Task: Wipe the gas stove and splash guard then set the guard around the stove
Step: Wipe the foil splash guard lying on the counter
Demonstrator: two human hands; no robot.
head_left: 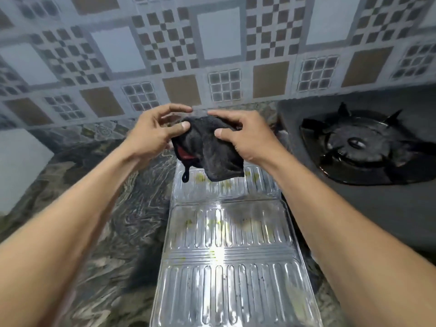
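Observation:
A dark grey cloth (pixel 212 152) with a red inner patch and a small black loop hangs in the air between my hands. My left hand (pixel 153 133) pinches its left top corner, and my right hand (pixel 245 138) pinches its right top edge. Below the cloth a ribbed, shiny metal splash guard (pixel 226 256) lies flat on the counter, with yellowish-green stains on its panels. The black gas stove (pixel 358 190) sits to the right, its burner and pan support (pixel 356 143) in view.
A marbled stone counter (pixel 122 218) spreads to the left of the guard. A patterned tile wall (pixel 212 55) rises close behind. A pale block (pixel 18 166) stands at the left edge.

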